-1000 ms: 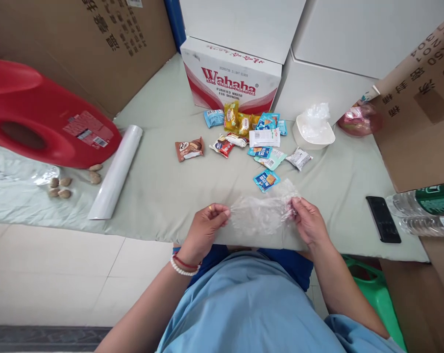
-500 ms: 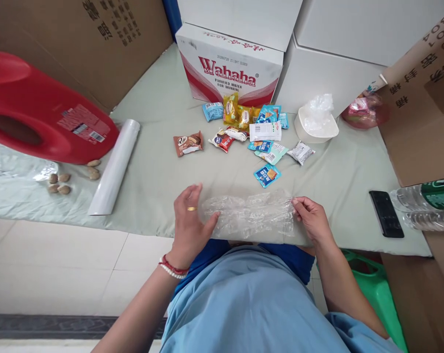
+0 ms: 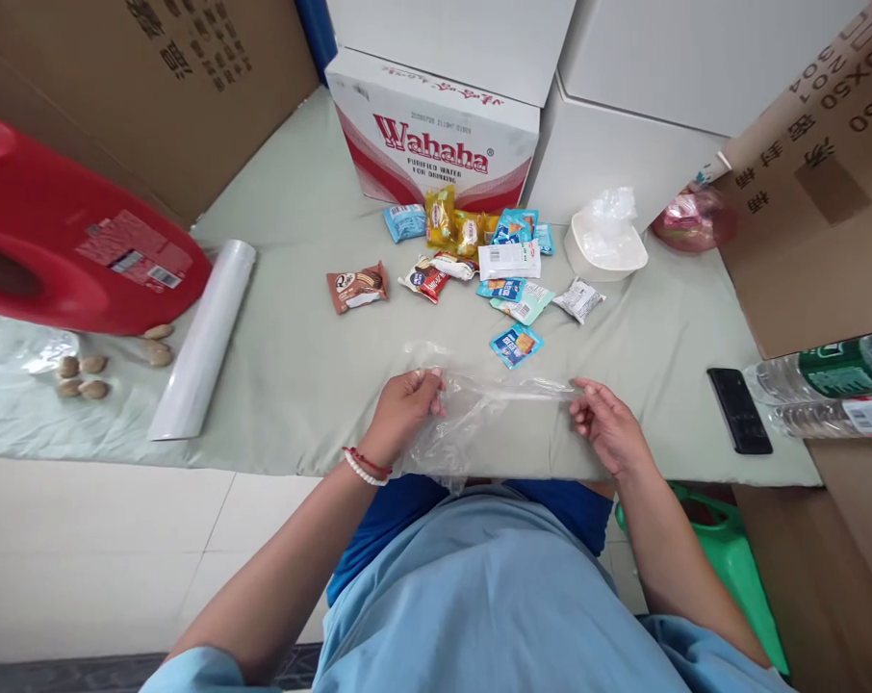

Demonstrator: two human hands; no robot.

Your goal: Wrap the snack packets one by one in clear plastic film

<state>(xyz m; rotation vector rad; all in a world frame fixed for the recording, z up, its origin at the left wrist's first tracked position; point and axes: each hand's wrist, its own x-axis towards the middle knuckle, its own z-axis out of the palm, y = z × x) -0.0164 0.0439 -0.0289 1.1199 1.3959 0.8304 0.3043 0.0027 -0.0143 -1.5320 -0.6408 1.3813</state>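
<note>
A clear plastic bag (image 3: 472, 414) is stretched between my two hands at the table's front edge, its lower left part hanging toward my lap. My left hand (image 3: 407, 409) pinches the bag near its left side, thumb against fingers. At the other end, my right hand (image 3: 605, 419) grips the bag's edge between thumb and forefinger. Just beyond the bag lies a blue snack packet (image 3: 516, 345). Farther back are a brown-wrapped snack (image 3: 358, 288), a red and white packet (image 3: 425, 277), a silver packet (image 3: 578, 300) and several yellow and blue packets by the box.
A Wahaba-style water carton printed "Wahaha" (image 3: 436, 135) stands at the back, beside a white tub (image 3: 605, 252) holding crumpled plastic. On the left are a plastic roll (image 3: 203, 342), a red jug (image 3: 89, 231) and several nuts (image 3: 93, 389). A phone (image 3: 739, 411) and bottles (image 3: 840, 375) lie right.
My left hand has gone from spread fingers to a pinch on the bag. The bag, formerly flat on the table, is now lifted and drawn taut along its upper edge.
</note>
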